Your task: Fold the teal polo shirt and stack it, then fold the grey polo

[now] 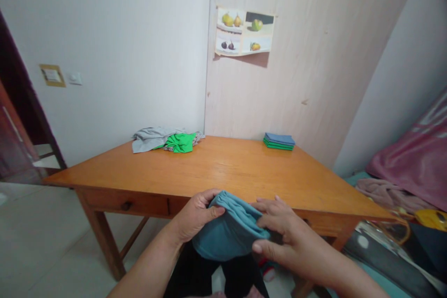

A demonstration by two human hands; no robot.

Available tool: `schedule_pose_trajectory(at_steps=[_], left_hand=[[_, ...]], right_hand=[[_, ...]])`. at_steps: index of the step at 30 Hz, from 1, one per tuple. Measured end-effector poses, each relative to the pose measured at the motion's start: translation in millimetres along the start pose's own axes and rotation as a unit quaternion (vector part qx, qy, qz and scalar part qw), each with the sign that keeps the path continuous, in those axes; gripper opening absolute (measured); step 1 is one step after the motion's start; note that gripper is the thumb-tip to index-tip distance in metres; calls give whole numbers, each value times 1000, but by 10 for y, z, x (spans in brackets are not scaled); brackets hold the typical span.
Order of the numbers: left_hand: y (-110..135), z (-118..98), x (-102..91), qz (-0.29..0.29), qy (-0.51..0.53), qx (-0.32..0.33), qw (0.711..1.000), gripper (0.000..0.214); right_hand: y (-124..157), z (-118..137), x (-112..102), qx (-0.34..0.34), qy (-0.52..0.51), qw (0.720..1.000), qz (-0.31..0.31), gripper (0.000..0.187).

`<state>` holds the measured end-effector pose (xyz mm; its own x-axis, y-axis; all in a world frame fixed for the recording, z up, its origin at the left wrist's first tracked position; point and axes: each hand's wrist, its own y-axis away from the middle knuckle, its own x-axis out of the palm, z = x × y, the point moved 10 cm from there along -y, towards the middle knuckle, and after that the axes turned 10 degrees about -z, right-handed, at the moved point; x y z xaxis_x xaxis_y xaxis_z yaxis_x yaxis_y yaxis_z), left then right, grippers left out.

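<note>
A folded teal cloth point(226, 233) is held up over my lap, just in front of the table's near edge. My left hand point(199, 212) grips its upper left corner, thumb on the near side and fingers behind. At the cloth's right end is my right hand point(279, 228), its fingers spread along the folded edge and its thumb apart below. Several layers show along the top fold. On the table's far right lies a neat stack of folded blue and green cloths point(278, 141). A loose heap holds a grey cloth point(152, 138) and a green cloth point(181, 142) at the far left.
The wooden table point(223, 167) has drawers along its front and stands against the wall. A fruit picture sheet point(244, 31) hangs above it. To the right are pink fabric point(412, 158) and a yellow object point(431, 219). My legs are beneath the cloth.
</note>
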<state>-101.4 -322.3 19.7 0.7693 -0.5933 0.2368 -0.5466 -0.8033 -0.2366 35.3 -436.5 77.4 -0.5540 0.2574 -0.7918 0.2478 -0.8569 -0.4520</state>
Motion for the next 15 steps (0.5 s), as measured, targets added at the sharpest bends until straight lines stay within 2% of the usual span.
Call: schedule_pose_trajectory(at_steps=[3, 6, 10, 15], left_hand=[[9, -25, 52, 21, -9, -1, 1000, 30], [16, -72, 136, 47, -24, 7, 999, 24], [17, -145, 222, 61, -58, 25, 996, 24], [14, -197, 295, 81, -86, 52, 992, 28]], right_hand=[[-14, -84, -134, 38, -31, 998, -49, 26], [-40, -134, -211, 43, -14, 995, -89, 27], [-90, -81, -115, 13, 47, 997, -52, 15], [-156, -21, -58, 19, 90, 995, -42, 18]])
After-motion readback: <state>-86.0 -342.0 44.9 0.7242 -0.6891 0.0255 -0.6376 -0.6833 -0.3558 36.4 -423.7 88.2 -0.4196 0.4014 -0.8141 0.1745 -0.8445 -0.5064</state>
